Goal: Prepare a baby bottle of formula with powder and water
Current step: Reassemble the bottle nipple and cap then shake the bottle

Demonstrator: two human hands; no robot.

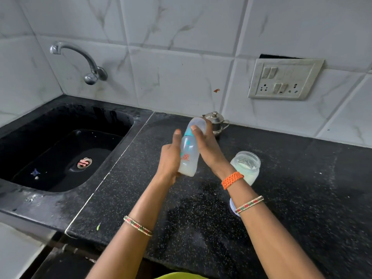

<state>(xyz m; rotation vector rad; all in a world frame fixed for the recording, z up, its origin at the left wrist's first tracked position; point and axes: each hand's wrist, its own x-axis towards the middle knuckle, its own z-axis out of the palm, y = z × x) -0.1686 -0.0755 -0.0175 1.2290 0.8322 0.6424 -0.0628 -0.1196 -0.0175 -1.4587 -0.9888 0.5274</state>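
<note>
A clear baby bottle [189, 156] with a teal collar and a translucent cap stands tilted above the black counter, pressed between my two flat palms. Cloudy white liquid fills its lower part. My left hand [170, 160] lies against the bottle's left side, fingers straight and pointing up. My right hand [209, 150] presses its right side, fingers reaching the cap. An open glass jar [246, 168] with white powder stands on the counter just right of my right wrist. A pale round lid [233, 208] shows partly under my right forearm.
A black sink [60, 150] with a metal drain lies at the left under a wall tap [80, 61]. A small steel pot [216, 119] stands by the tiled wall behind the bottle. A switch and socket plate [283, 79] is on the wall at the right.
</note>
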